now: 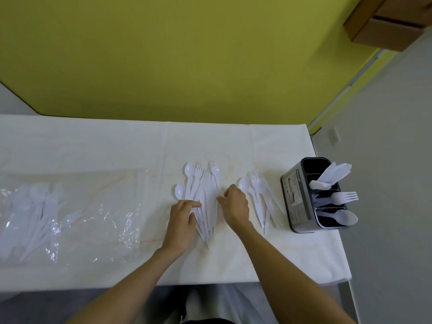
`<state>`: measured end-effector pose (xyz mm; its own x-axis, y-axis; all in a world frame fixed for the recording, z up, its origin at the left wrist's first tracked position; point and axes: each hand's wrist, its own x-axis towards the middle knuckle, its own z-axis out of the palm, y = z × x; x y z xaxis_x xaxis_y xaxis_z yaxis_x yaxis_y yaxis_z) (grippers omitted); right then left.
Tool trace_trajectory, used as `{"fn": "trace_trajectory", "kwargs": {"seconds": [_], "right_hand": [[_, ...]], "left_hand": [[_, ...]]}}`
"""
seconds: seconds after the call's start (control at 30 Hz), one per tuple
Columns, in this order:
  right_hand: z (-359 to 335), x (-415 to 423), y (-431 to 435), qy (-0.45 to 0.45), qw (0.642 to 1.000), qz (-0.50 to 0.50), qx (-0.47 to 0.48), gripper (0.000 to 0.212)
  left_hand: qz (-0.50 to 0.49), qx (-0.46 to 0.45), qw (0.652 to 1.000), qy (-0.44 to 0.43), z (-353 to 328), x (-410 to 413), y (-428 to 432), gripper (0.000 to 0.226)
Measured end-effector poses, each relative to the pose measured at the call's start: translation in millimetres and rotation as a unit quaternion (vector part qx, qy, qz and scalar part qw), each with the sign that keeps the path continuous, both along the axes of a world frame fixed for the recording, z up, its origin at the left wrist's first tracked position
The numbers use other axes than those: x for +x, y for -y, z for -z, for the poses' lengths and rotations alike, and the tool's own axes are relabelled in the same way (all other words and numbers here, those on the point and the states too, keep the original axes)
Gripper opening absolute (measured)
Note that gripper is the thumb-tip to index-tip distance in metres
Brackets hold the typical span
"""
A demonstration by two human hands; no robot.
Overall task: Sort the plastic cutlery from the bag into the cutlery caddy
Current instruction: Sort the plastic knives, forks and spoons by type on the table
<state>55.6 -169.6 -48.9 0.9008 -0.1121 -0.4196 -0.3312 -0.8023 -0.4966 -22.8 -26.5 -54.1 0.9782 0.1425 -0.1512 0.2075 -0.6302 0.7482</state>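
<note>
My left hand point(183, 220) grips handles in the cutlery pile point(203, 190), my right hand point(235, 204) pinches its right side, bare table point(233, 260) open toward the near edge.

Label point(294, 192) on cutlery caddy point(302, 218) too blurred to read.

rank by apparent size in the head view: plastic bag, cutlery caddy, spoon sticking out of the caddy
1. plastic bag, clearly largest
2. cutlery caddy
3. spoon, smallest
</note>
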Motion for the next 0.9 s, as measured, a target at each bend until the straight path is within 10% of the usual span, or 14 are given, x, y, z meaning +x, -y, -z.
{"fn": "trace_trajectory", "kwargs": {"seconds": [0.9], "right_hand": [[-10,-1,15,-0.101,0.992,0.013,0.079,0.032]], "left_hand": [[-0.043,-0.011,0.999,0.006,-6,-17,-17,0.044]]}}
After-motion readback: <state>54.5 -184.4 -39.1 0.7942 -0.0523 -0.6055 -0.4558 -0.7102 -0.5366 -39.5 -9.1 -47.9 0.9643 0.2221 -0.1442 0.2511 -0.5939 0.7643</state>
